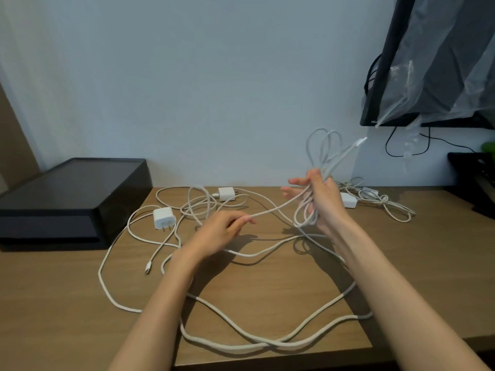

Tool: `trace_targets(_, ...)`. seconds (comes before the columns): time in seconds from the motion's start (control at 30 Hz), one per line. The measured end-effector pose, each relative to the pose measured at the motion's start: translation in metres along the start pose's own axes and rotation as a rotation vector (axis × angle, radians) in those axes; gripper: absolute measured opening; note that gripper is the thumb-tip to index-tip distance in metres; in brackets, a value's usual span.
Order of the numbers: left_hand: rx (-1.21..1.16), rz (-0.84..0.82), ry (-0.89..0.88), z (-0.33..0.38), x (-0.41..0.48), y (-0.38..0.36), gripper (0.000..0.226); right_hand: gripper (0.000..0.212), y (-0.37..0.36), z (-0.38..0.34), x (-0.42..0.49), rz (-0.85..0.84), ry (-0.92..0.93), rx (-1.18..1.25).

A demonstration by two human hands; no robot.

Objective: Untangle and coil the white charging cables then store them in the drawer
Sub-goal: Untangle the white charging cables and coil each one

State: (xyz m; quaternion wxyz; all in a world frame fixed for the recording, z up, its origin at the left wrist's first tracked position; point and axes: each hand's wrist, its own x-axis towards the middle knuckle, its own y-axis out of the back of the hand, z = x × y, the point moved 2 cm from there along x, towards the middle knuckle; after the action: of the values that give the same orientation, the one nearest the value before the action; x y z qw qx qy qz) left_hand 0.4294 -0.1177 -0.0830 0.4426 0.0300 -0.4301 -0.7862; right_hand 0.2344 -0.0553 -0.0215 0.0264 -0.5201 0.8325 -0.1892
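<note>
My right hand point(322, 199) is raised above the wooden desk point(67, 303) and grips a coil of white cable point(325, 152) whose loops stand up above it and hang below it. One strand runs taut from the coil to my left hand point(223, 231), which pinches it between its fingertips. The rest of this long white cable point(241, 340) trails in wide loops over the desk front. Another tangle of white cable point(199, 207) lies behind my left hand with two white plug adapters point(162, 217) point(226, 194).
A black drawer box point(67, 202) stands at the left against the wall. A third white adapter point(349, 200) and a small cable bundle point(385, 204) lie at the right. A plastic-wrapped monitor point(428, 62) hangs at the upper right above a black object point(476, 178).
</note>
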Motion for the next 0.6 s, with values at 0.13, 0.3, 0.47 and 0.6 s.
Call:
trace_targets(0.13, 0.02, 0.083, 0.063, -0.004, -0.001, 0.006, 0.026, 0.03, 0.008, -0.003, -0.001, -0.091, -0.107, 0.327)
trace_targets(0.3, 0.133, 0.127, 0.105, -0.01, -0.003, 0.012, 0.026, 0.024, 0.018, 0.006, -0.005, -0.162, -0.039, -0.142)
trace_targets(0.47, 0.259, 0.367, 0.07, -0.012, -0.004, 0.027, 0.024, 0.017, 0.029, 0.005, -0.008, -0.312, 0.305, -1.235)
trace_targets(0.6, 0.218, 0.424, 0.045, -0.008, -0.005, 0.029, 0.02, 0.014, 0.033, 0.012, -0.009, -0.339, 0.297, -1.456)
